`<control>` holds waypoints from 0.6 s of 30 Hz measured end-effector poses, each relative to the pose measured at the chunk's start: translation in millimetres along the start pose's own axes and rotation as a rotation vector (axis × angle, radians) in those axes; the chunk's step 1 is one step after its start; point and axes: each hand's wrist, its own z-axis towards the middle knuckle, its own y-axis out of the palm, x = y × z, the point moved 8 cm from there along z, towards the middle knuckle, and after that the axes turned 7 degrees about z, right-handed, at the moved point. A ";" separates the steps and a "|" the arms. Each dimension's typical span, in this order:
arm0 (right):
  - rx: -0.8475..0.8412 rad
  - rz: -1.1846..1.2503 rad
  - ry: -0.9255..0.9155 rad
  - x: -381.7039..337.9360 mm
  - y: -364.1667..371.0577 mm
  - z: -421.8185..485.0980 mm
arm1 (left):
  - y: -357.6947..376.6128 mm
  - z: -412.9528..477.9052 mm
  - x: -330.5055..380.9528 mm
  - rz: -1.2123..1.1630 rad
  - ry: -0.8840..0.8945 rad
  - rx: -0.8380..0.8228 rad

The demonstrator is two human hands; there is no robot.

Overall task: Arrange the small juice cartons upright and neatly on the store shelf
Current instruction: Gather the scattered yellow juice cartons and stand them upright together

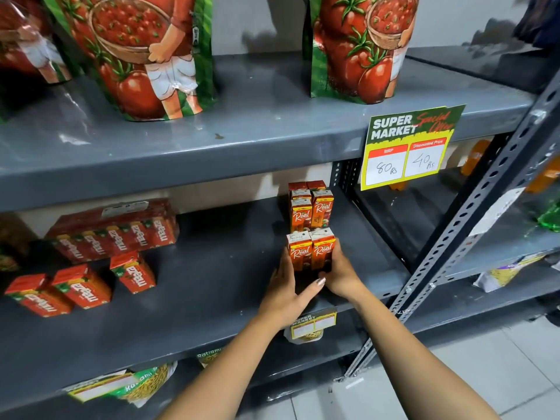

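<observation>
Two orange "Real" juice cartons [310, 251] stand upright side by side on the grey middle shelf [212, 286]. My left hand [286, 291] presses against the left carton's side, and my right hand [341, 272] cups the right carton, so the pair is squeezed between them. Right behind stand more upright "Real" cartons [312, 209] in a double row running toward the back wall. At the left, three loose red "Maaza" cartons [81, 287] lie tilted on the same shelf.
A wrapped pack of Maaza cartons [115, 230] lies at the back left. Large tomato pouches [145, 56] stand on the upper shelf. A price tag [409, 147] hangs from its edge. A perforated steel upright [472, 225] rises at the right. Snack bags sit below.
</observation>
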 end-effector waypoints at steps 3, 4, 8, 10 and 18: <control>-0.012 0.032 -0.004 -1.6 4.0 -8.1 | -3.1 -7.9 1.1 -0.023 0.039 0.037; -0.016 0.033 -0.011 -0.9 5.7 -12.2 | -3.5 -12.6 1.0 -0.022 0.057 0.050; -0.025 0.032 -0.047 7.5 12.6 -34.0 | 0.1 -40.3 -6.0 0.058 0.099 0.073; -0.046 0.052 -0.062 11.6 15.8 -45.7 | 5.1 -54.3 -10.0 0.096 0.096 0.058; -0.052 0.096 -0.095 13.5 18.6 -63.9 | 11.0 -75.5 -3.6 0.077 0.098 0.099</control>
